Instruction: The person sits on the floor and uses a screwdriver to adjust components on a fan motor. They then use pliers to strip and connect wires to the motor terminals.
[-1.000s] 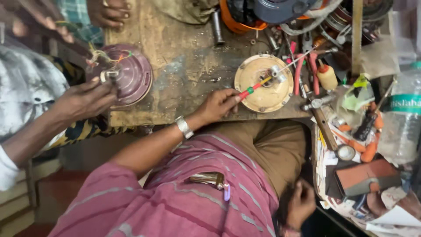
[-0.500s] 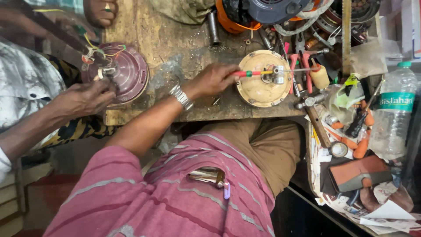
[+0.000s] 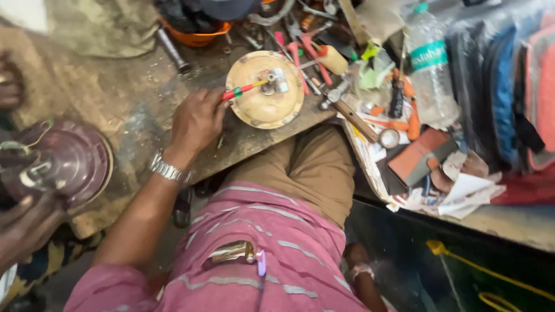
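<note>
My left hand point(image 3: 196, 122), with a metal watch on the wrist, is shut on a screwdriver point(image 3: 243, 91) with a red and green handle. The screwdriver's tip reaches the metal hub at the middle of a round cream-coloured cover point(image 3: 265, 89), which lies flat at the front edge of the worn wooden bench point(image 3: 133, 110). My right hand point(image 3: 359, 271) hangs low beside my thigh with a band on the wrist. Its fingers are hidden. My pink striped shirt and brown trousers fill the lower middle.
Another person's hand point(image 3: 23, 228) steadies a maroon domed motor housing point(image 3: 60, 162) at the left. Pliers, screwdrivers and small parts crowd the bench to the right of the cover. A plastic water bottle point(image 3: 430, 63) and papers lie further right. An orange bowl point(image 3: 196, 32) sits behind.
My left hand has slid along the bench edge while keeping the screwdriver on the cream cover. The view has swung right and closer, so the maroon housing now sits at the left edge.
</note>
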